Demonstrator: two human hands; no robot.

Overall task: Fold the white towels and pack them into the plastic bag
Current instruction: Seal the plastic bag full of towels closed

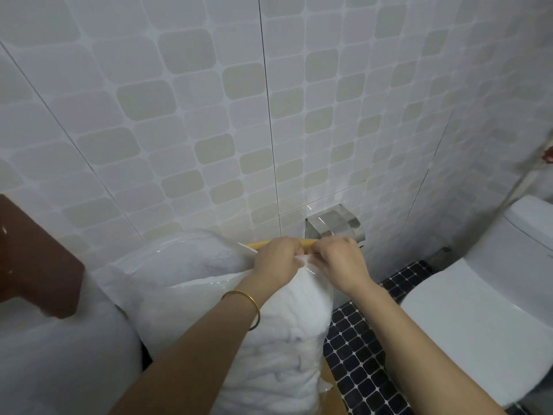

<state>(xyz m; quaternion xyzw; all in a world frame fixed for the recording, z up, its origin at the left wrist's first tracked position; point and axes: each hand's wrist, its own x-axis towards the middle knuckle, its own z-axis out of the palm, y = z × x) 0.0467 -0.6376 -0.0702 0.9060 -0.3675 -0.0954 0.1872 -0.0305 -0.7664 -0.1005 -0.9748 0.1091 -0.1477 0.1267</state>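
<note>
White towels (287, 339) sit packed in the clear plastic bag (179, 265), upright near the tiled wall (209, 115). Left hand (276, 260) and right hand (338, 265) both pinch its mouth by the yellow strip (257, 244) — an uneven pull could tear the thin film or tip towels onto the floor (359, 339). No writing is legible.

A flat tan surface (330, 384) shows near centre, and the plastic bag (185, 259) full of white towels (284, 339) stands on it. To its right, the black-tiled floor (359, 354) carries a white toilet (478, 310).
</note>
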